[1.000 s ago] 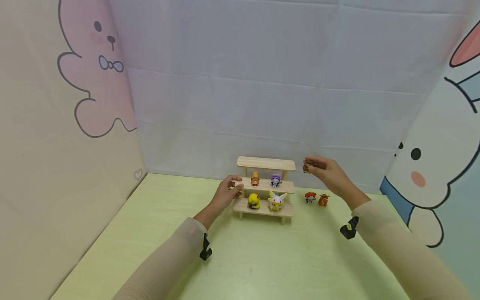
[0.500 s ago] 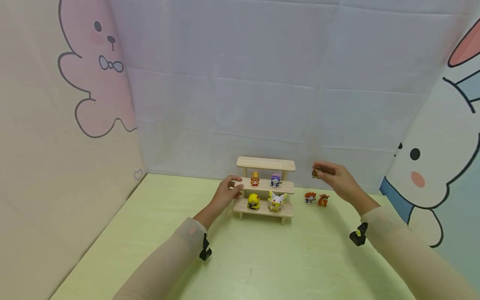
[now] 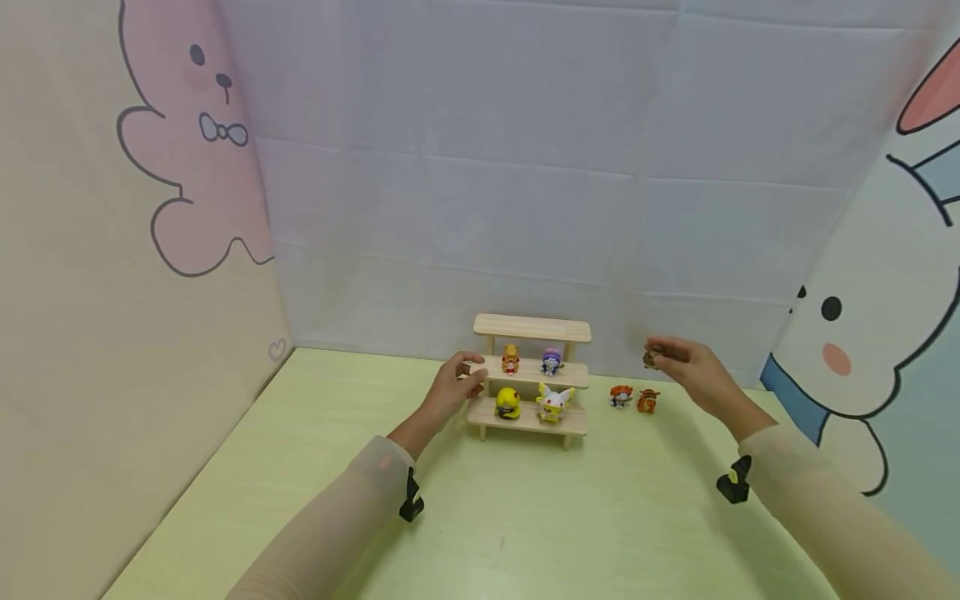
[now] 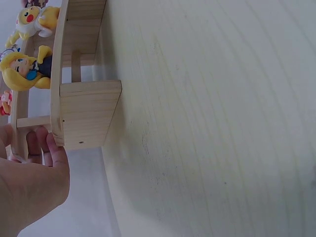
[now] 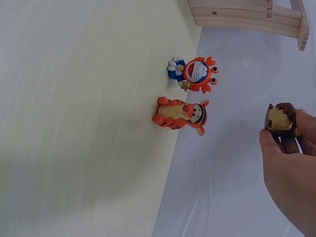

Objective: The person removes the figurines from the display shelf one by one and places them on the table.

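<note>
My right hand (image 3: 693, 372) pinches a small brown figurine (image 5: 280, 117) in the air, to the right of the wooden tiered shelf (image 3: 532, 327) and above the table. The figurine has a tan belly, and the fingers partly cover it. My left hand (image 3: 450, 386) grips the left end of the shelf's middle tier, its fingers curled at the board in the left wrist view. On that tier stand an orange bear figurine (image 3: 511, 360) and a purple-hatted figurine (image 3: 551, 362). Below them sit a yellow-haired figurine (image 4: 19, 71) and a white-and-yellow eared figurine (image 3: 553, 403).
Right of the shelf, a striped orange tiger figurine (image 5: 178, 114) and a blue-and-white figurine in a red crab hood (image 5: 196, 73) stand side by side on the pale green table (image 3: 480, 517). A white cloth wall (image 3: 450, 208) rises behind; printed walls flank both sides.
My right hand has moved right and slightly down with the brown figurine, away from the shelf. My left hand and the other figurines stay in place.
</note>
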Demonstrator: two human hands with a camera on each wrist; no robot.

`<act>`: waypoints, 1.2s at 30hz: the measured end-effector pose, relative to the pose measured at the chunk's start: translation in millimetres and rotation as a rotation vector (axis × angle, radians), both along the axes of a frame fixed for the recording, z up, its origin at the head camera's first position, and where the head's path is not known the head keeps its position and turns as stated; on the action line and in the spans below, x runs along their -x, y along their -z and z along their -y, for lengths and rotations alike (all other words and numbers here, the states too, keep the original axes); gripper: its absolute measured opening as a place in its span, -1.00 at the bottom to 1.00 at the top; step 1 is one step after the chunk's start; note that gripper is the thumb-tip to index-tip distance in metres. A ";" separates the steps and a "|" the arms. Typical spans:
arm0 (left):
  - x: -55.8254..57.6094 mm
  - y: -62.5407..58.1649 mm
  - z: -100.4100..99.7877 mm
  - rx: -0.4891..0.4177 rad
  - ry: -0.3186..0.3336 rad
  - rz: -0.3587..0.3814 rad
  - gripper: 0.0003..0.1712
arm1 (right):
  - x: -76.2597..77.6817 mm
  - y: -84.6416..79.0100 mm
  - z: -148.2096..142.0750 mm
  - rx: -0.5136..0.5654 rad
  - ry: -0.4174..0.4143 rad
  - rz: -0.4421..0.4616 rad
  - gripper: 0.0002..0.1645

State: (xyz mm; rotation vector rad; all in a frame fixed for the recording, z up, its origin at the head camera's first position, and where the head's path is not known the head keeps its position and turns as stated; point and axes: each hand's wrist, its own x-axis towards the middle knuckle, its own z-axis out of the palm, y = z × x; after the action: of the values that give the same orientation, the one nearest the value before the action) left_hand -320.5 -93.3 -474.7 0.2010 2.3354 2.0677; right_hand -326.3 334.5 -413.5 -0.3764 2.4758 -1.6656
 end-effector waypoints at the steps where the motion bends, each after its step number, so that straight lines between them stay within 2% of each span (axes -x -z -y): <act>1: -0.1 0.0 0.1 0.000 0.000 -0.002 -0.68 | -0.4 1.0 -1.6 -0.012 0.003 0.001 -0.30; 7: -1.3 -1.5 0.1 -0.007 0.010 0.004 -0.67 | -2.1 10.9 -11.9 -0.039 0.026 0.009 -0.32; 22: -0.4 -0.8 0.4 0.002 0.007 0.005 -0.68 | -2.1 38.1 -31.4 -0.004 0.044 0.013 -0.33; 30: 0.4 0.0 0.7 0.010 0.004 0.015 -0.69 | -0.8 47.4 -37.8 -0.067 0.063 0.024 -0.35; 36: -0.1 -0.4 1.0 0.011 0.007 0.014 -0.69 | -2.5 55.7 -41.3 -0.072 0.051 0.042 -0.38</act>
State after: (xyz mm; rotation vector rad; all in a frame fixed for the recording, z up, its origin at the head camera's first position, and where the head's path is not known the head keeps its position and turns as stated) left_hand -320.4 -94.3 -474.3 0.1939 2.3339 2.0465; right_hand -323.8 375.8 -469.2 -0.2693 2.5268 -1.5805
